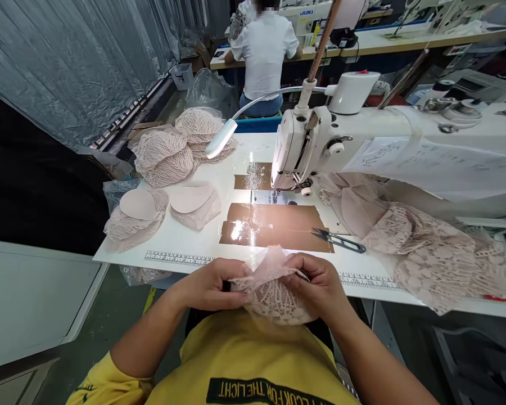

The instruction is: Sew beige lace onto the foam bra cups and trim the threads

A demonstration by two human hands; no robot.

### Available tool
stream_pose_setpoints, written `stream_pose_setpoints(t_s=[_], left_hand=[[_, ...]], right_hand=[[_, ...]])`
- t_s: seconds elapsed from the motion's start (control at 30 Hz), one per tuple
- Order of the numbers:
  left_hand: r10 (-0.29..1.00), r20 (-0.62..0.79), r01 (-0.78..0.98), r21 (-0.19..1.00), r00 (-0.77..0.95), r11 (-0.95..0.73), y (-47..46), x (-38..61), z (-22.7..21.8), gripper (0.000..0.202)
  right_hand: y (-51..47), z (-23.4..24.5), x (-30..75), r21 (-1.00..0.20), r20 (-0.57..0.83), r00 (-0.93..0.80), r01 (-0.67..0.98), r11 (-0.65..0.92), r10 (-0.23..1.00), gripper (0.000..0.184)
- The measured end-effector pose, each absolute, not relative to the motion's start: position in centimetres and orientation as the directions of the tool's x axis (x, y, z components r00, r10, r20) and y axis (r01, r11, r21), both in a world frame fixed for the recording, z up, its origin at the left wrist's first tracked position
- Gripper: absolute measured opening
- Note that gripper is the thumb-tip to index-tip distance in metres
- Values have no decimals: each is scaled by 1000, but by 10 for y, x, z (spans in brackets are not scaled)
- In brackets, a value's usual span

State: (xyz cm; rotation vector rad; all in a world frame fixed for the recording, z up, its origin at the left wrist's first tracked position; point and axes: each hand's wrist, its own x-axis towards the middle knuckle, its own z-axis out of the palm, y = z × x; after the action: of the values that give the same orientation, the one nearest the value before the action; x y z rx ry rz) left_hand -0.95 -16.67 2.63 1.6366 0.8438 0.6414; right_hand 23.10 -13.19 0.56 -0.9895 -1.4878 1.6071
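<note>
Between my two hands, at the table's front edge, is a pale pink lace bra cup (278,298) with sheer mesh along its top. My left hand (219,284) pinches its left side between thumb and fingers. On the other side, my right hand (316,284) grips the upper right edge, with the fingertips partly hidden by the fabric. Just beyond my right hand lie thread snips (341,241), resting on the brown tape (274,225) and the white tabletop. The needle area of a white sewing machine (295,152) stands farther back, apart from the lace.
Stacked lace pieces (164,152) lie at the back left. Nearer are a lace piece (130,225) and a mesh piece (196,205), each with a smooth pad. Heaped lace (438,253) covers the right side. A lamp (221,138) reaches over the table; a person (265,53) sits beyond.
</note>
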Motion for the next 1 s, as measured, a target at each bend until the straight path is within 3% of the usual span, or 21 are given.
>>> stream_pose_setpoints(t_s=[0.13,0.27,0.43,0.53,0.83,1.0], left_hand=[[939,-7,-70,997,343,33,-164,-24,14,23],[920,-6,37,999,392,-10,-159,-12,16,72],[834,-110,137,990,540,41,-156,12,27,24],[818,-100,241,969,566,-48,-154,17,29,14],[865,-21,177,981,502,-79,-147,17,32,18],[899,12,308,937,438,-163,-142,15,33,16]], right_hand=[[-133,7,234,-994,-95,-471,-3,-109,877,24],[-135,10,226,-999,-12,-580,33,9,815,21],[-130,17,221,-967,69,-611,152,202,789,11],[-124,21,223,-925,203,-587,147,350,784,12],[-118,19,222,-899,259,-455,208,385,852,13],[-112,18,221,-885,279,-427,234,403,860,11]])
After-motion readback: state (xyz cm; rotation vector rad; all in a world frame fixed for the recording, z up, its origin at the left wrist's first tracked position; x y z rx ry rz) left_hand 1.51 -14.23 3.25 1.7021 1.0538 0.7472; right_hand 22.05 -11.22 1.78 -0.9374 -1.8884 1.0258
